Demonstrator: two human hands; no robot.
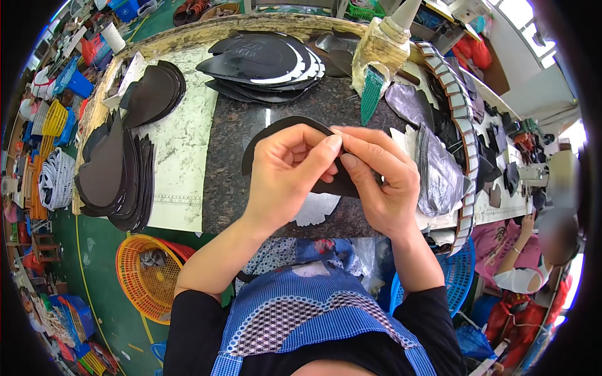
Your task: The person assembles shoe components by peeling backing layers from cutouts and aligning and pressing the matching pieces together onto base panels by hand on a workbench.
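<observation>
Your left hand and right hand meet above the dark speckled stone slab, thumbs and forefingers pinching the edge of a black, curved, flat piece of leather-like sheet; the piece is held mid-slab, toward your side. Bare stone shows left of your left wrist; beyond it, a pale strip of white tabletop runs to the tall stack of dark brown curved pieces at the left edge. Room is tighter ahead, where a pile of glossy black curved pieces overlaps the slab's far edge, and to the right, where a silvery, plastic-looking bundle lies near your right hand. Your hands cover much of the held piece; its full outline can't be read. A silver-grey rounded piece with a jagged edge shows only partly below them.
</observation>
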